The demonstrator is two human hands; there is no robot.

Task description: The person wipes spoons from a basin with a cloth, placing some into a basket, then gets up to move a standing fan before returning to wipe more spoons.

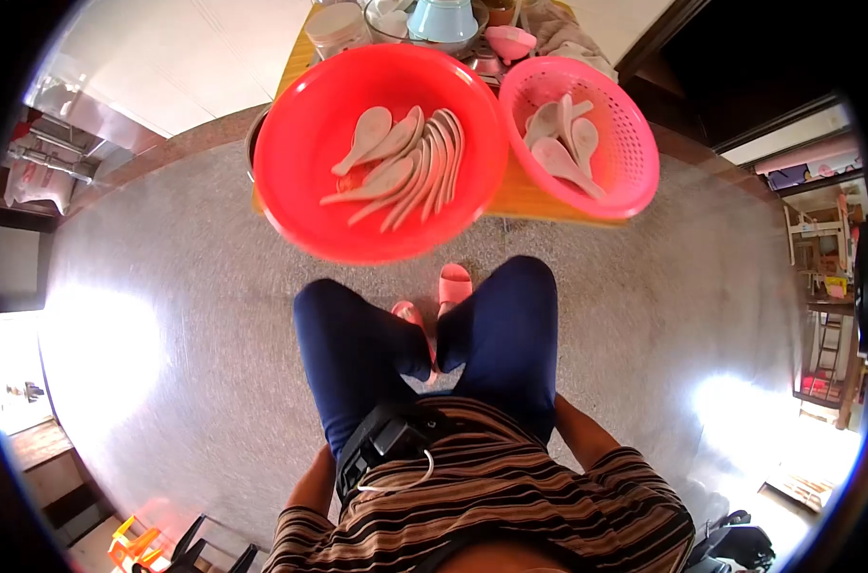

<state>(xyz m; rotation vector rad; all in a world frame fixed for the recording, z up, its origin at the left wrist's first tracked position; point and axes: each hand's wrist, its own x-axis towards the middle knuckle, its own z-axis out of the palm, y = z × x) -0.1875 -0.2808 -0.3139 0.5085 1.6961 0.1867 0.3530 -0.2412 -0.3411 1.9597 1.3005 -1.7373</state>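
Neither of my hands shows; both forearms run down beside my thighs, and the hands are hidden there. In front of my knees a red plastic basin (296,191) sits on a wooden table. Several white soup spoons (434,162) lie in it, many of them lined up side by side in a fan. To its right stands a pink perforated basket (630,158) with several more white spoons (563,158) lying loosely inside.
Behind the basin are a glass bowl (381,24) with a light blue bowl (442,21), a white lidded tub (337,27), a small pink item (510,43) and a cloth (568,33). The wooden table (539,202) has its front edge near my knees. An orange stool (133,544) stands behind left.
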